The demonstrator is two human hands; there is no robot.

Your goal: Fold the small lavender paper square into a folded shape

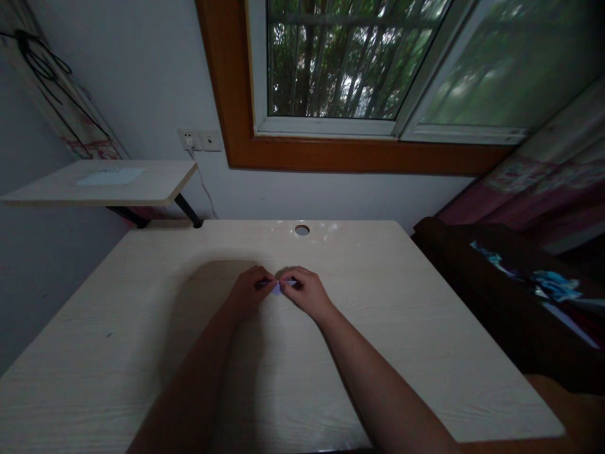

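My left hand [249, 291] and my right hand [305, 290] meet fingertip to fingertip over the middle of a pale wooden table [142, 315]. Between them sits a small folded piece of pale purple paper [278, 287], mostly hidden by the fingers. Both hands are closed in a pinch on it. The paper lies at or just above the tabletop; I cannot tell which.
A round cable hole [302, 229] is near the table's far edge. A small shelf [104, 183] juts out at the left wall, beside a wall socket [198, 140] with a cord. A window is ahead, and a dark sofa with cloth [520, 296] stands at the right.
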